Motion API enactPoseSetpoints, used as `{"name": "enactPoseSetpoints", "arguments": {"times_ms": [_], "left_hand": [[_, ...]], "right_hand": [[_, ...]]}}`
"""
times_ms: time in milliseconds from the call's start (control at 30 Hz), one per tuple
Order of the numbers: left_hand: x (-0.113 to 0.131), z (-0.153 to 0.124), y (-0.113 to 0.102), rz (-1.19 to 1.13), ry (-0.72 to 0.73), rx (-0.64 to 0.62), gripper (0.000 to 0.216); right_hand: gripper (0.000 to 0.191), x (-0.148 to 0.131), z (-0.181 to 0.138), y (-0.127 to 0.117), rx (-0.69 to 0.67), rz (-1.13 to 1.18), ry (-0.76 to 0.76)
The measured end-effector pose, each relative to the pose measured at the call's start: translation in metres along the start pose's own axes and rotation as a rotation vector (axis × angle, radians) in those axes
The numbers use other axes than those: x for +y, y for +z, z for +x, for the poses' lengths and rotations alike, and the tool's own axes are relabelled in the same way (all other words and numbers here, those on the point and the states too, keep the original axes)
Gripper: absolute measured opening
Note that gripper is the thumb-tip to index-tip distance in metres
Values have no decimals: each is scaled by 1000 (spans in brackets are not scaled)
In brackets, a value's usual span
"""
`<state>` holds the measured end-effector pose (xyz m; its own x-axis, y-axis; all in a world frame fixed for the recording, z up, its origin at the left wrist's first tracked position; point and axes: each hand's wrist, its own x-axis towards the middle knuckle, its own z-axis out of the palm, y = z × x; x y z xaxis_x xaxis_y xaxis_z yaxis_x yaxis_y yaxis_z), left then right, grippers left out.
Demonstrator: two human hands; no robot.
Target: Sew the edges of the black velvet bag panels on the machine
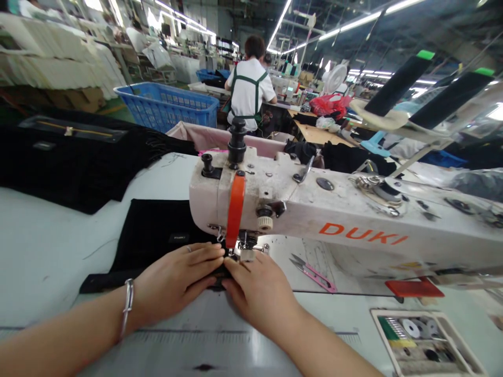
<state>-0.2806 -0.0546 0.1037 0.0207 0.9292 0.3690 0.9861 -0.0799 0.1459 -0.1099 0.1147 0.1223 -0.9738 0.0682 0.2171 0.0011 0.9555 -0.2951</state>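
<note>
A black fabric piece (147, 235) with a small label lies flat on the sewing machine's bed, partly under the machine head. My left hand (183, 272), with a ring and a silver bracelet at the wrist, presses on its near edge, fingers together and pointing at the needle area. From the other side, my right hand (263, 285) grips the same edge with thumb and fingers close to the presser foot. The fingertips of both hands nearly meet below the orange guard (236, 209) of the white sewing machine (298, 204). Fabric under the fingers is mostly hidden.
Pink-handled thread snips (314, 275) lie right of the needle. A parts tray (375, 327) with bobbins sits front right. More black fabric (70, 167) with a zipper lies left. Behind are a blue basket (165, 104), thread cones (401, 84) and a seated person (249, 89).
</note>
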Motion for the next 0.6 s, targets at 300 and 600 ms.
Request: {"name": "enactPoseSetpoints", "arguments": {"times_ms": [300,600], "left_hand": [[-30,13,-5,-76,-5,-34,30],[-46,15,-15,-165,-30,-25,25]], "right_hand": [[17,8,2,10,220,13,18],[28,20,10,2,161,-142,160]]}}
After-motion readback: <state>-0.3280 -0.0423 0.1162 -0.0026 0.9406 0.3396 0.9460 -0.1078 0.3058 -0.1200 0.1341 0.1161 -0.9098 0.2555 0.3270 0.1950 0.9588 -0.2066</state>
